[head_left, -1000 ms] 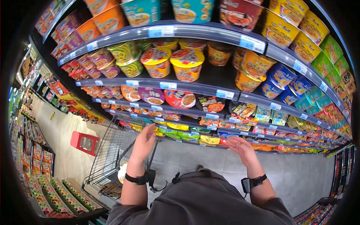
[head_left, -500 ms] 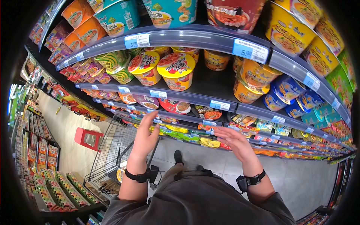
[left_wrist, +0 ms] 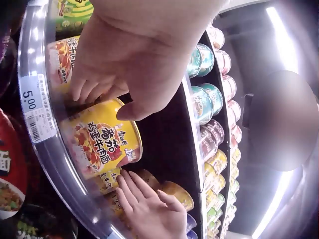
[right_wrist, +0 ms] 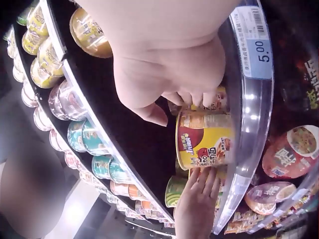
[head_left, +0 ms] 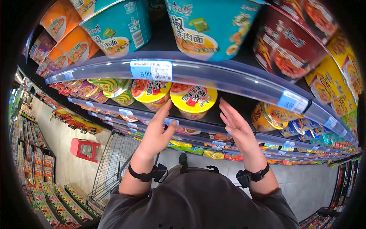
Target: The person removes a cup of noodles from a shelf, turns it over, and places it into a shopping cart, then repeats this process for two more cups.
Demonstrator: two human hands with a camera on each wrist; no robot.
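Note:
A yellow-lidded noodle cup (head_left: pixel 193 100) stands on the shelf between the two hands. On its left side is my left hand (head_left: pixel 158 131), fingers extended and close to the cup's wall. My right hand (head_left: pixel 239 129) is on the other side, fingers nearly straight, with a gap to the cup in the head view. In the left wrist view the left hand (left_wrist: pixel 132 64) lies along the cup (left_wrist: pixel 104 139), and whether it touches cannot be told. The right wrist view has the right hand (right_wrist: pixel 169 74) beside the cup (right_wrist: pixel 204 139).
A second yellow-lidded cup (head_left: pixel 151 92) stands left of the first. The upper shelf's edge (head_left: pixel 225 78) runs above the hands, with large teal tubs (head_left: pixel 211 28) on it. Orange cups (head_left: pixel 268 116) sit at right. A wire cart (head_left: pixel 114 156) and red stool (head_left: pixel 85 150) are at left.
Both hands have moved forward and up from below the shelf to either side of the yellow-lidded cup. The shelves look closer, and the upper one now hangs lower in the head view.

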